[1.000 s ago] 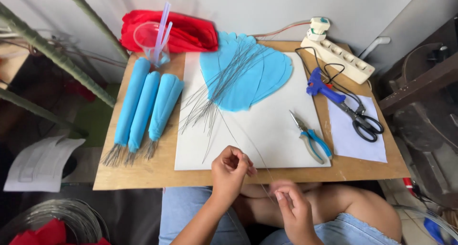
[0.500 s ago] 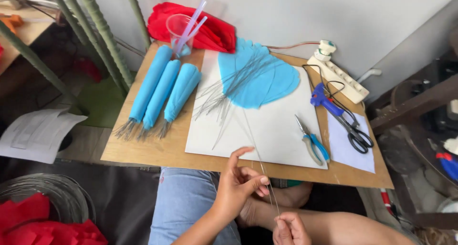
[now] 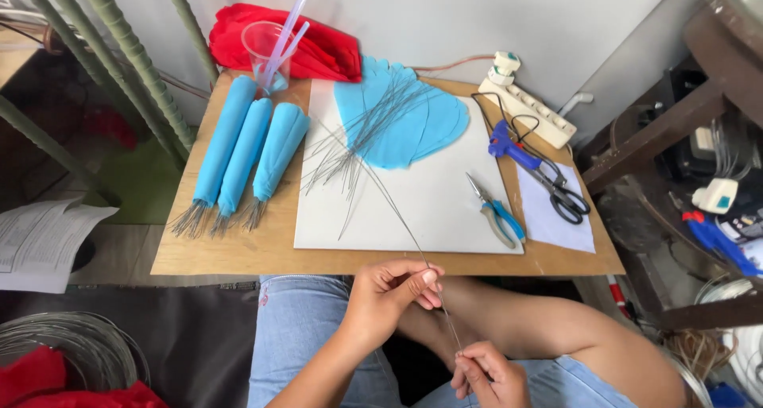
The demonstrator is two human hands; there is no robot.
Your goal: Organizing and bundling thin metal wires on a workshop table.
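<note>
My left hand [image 3: 393,297] and right hand [image 3: 485,372] each pinched same thin wire [image 3: 397,217]; wire ran up from grip over tabletop [image 3: 238,253]. Judged best: kept pinches firm, wire taut, pull straight.

Left hand [image 3: 389,293] drawn back off the board edge [image 3: 238,261] since a second ago, now over the lap, pinching the thin wire [image 3: 413,233] partway along. Right hand [image 3: 485,372] lowered further toward the body, gripping the wire's near end just below the left pinch. Wire now pulled longer out from the pile [image 3: 358,138].
</note>
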